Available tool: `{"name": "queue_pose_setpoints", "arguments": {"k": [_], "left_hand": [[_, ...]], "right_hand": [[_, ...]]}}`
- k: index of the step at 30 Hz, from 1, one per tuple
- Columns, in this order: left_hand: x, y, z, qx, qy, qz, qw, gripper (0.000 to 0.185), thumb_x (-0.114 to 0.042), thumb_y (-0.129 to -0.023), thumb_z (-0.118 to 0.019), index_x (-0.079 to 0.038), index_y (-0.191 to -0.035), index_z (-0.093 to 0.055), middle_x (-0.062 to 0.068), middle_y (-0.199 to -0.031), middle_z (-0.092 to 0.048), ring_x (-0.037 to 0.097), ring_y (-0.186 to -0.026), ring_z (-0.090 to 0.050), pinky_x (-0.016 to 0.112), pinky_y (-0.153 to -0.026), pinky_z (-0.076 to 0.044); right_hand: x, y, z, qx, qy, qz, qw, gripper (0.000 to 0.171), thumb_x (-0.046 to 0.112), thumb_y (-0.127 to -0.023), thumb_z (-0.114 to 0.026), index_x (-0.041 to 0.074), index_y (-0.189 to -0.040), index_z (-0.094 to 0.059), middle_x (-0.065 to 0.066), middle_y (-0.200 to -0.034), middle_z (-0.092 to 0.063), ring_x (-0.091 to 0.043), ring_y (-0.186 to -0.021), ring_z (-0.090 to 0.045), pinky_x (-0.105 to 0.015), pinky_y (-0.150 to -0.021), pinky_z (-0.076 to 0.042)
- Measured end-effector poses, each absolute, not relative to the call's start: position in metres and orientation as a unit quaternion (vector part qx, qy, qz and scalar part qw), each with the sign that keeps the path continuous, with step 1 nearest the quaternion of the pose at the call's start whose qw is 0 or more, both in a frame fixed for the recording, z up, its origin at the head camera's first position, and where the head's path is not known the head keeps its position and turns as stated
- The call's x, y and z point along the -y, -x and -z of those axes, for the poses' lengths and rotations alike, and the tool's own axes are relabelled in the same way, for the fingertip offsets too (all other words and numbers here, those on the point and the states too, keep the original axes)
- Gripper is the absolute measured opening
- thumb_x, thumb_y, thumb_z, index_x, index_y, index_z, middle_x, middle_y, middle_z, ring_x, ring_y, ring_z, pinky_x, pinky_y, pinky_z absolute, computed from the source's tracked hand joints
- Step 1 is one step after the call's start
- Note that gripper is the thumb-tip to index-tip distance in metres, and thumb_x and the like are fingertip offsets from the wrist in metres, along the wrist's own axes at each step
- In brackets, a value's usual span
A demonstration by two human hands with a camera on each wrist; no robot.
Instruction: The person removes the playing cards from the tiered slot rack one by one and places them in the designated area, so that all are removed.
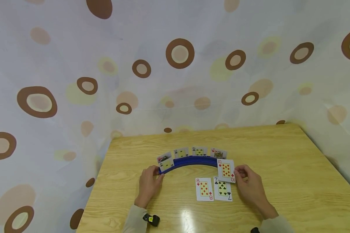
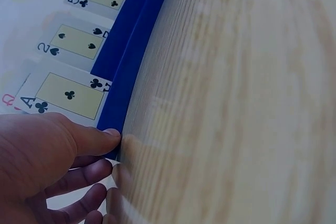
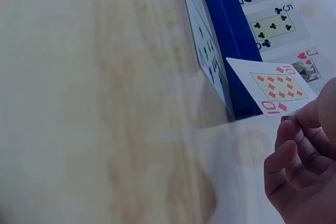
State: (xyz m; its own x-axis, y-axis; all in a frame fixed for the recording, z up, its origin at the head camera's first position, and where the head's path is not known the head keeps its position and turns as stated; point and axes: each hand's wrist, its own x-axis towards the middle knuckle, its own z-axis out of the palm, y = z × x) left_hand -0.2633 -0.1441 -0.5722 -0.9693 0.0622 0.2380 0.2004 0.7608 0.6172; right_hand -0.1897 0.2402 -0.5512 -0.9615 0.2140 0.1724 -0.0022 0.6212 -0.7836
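Nearest, at six o'clock, the eight of diamonds [image 1: 204,189] and seven of clubs [image 1: 223,188] lie face up on the surface [image 1: 294,181], not yet racked. Just beyond, the ten of diamonds [image 1: 226,170] is pinched in the right hand [image 1: 250,186] at the three o'clock end of the blue card rack [image 1: 189,160], not seated. The nine o'clock end is touched by the left hand [image 1: 149,184], its grip released. Five cards [image 1: 199,151] seem racked. Bare surface lies on every side; the far edge meets the curtain [image 1: 175,64] at twelve o'clock.
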Motion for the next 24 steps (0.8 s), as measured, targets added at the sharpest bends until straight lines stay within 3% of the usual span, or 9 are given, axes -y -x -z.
{"name": "queue_pose_setpoints", "arguments": {"k": [10, 15, 24], "left_hand": [[0.144, 0.265, 0.571, 0.931, 0.071, 0.340, 0.108, 0.022, -0.013, -0.094, -0.085, -0.003, -0.110, -0.075, 0.008, -0.098, -0.075, 0.021, -0.093, -0.061, 0.041, -0.087, -0.048], [0.143, 0.263, 0.569, 0.931, 0.070, 0.343, 0.103, 0.022, -0.013, -0.094, -0.085, -0.003, -0.111, -0.075, 0.009, -0.098, -0.074, 0.023, -0.094, -0.061, 0.042, -0.089, -0.048], [0.142, 0.263, 0.570, 0.934, 0.066, 0.338, 0.097, 0.022, -0.013, -0.095, -0.083, -0.002, -0.112, -0.075, 0.009, -0.099, -0.075, 0.023, -0.094, -0.060, 0.042, -0.089, -0.048]], "right_hand": [[-0.261, 0.182, 0.551, 0.906, 0.060, -0.408, 0.090, 0.016, 0.006, -0.108, -0.060, -0.004, -0.119, -0.065, -0.015, -0.103, -0.072, -0.008, -0.083, -0.059, -0.020, -0.069, -0.049], [-0.274, 0.175, 0.548, 0.916, 0.081, -0.391, 0.046, 0.019, 0.009, -0.106, -0.062, -0.006, -0.117, -0.067, -0.016, -0.101, -0.073, -0.013, -0.083, -0.063, -0.022, -0.069, -0.049], [-0.283, 0.166, 0.544, 0.916, 0.103, -0.389, -0.004, 0.020, 0.011, -0.102, -0.067, -0.006, -0.111, -0.072, -0.009, -0.092, -0.076, -0.011, -0.078, -0.066, -0.022, -0.064, -0.049]]}}
